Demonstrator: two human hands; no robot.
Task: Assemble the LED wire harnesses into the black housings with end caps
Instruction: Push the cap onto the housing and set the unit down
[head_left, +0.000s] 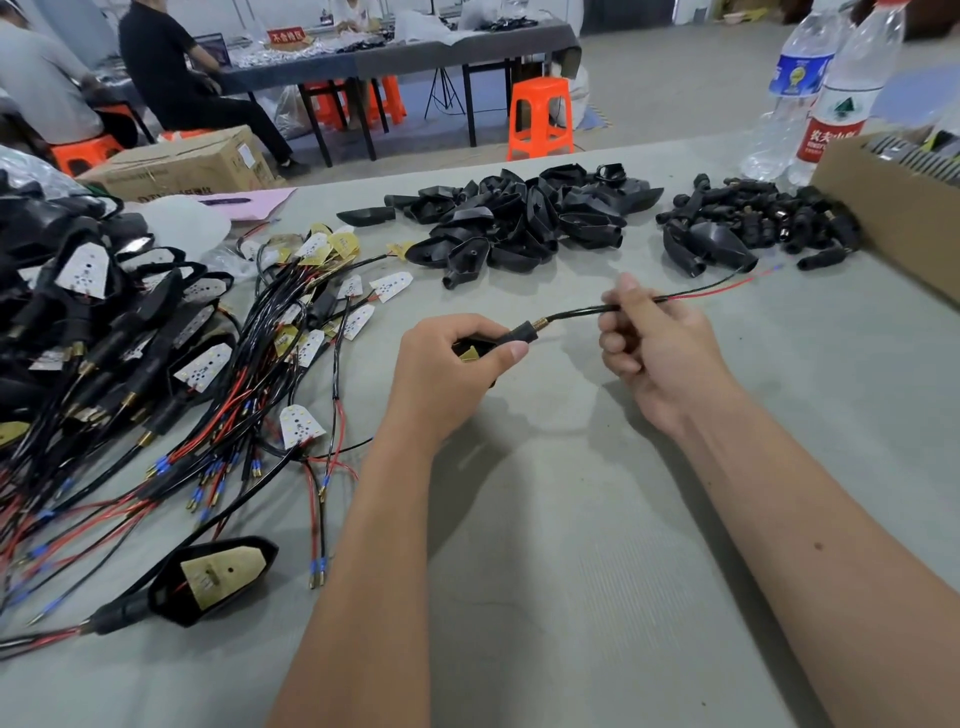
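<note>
L hand (452, 358) grips black housing (485, 347), R hand (649, 332) pinches its wire (576, 312) (taut-ish) — above table (571, 545)

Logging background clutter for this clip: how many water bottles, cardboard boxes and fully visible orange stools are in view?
Water bottles: 2
Cardboard boxes: 2
Orange stools in full view: 1
Total: 5
</note>
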